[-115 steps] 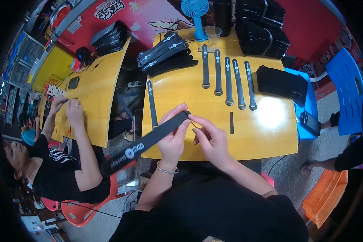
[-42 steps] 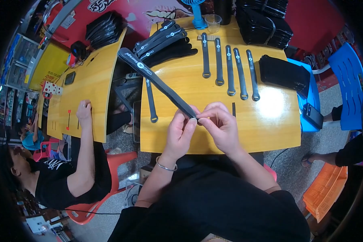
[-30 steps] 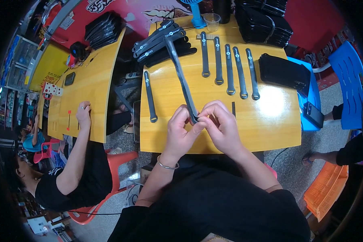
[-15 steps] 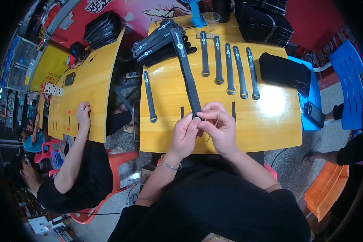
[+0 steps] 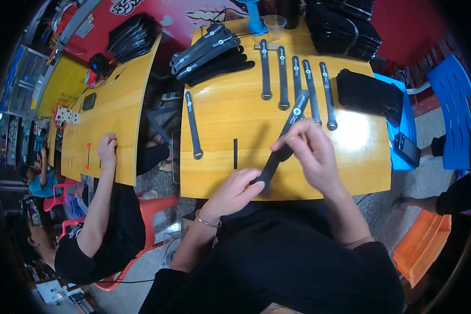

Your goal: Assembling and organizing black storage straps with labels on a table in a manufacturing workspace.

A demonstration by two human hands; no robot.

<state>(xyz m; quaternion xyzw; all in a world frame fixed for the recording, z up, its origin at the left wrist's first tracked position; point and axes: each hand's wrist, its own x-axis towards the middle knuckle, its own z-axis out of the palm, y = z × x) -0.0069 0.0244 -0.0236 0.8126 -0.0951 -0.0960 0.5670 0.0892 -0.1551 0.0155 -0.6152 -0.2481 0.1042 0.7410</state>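
Near the table's front edge my left hand [image 5: 236,192] is closed, pinching the lower end of a black strap [image 5: 297,109] with white print. The strap slants up to the right, its printed end highest. My right hand [image 5: 315,154] is closed around the middle of it, with thumb and forefinger together. Behind the held strap, several similar straps [image 5: 283,78] with slotted ends lie in a row. A single strap [image 5: 193,125] lies apart on the left, and a short thin black strip [image 5: 235,153] sits beyond my left hand.
A pile of black straps [image 5: 209,55] occupies the table's back left. A black pouch [image 5: 369,94] lies at the right edge, with bundled black goods [image 5: 340,34] behind. A clear cup [image 5: 275,26] stands beside a blue fan [image 5: 255,23]. A co-worker's hand [image 5: 108,149] rests on the left table.
The held strap has swung from leaning left to leaning right. My right hand has moved right and up along it, away from my left, which has dropped slightly.
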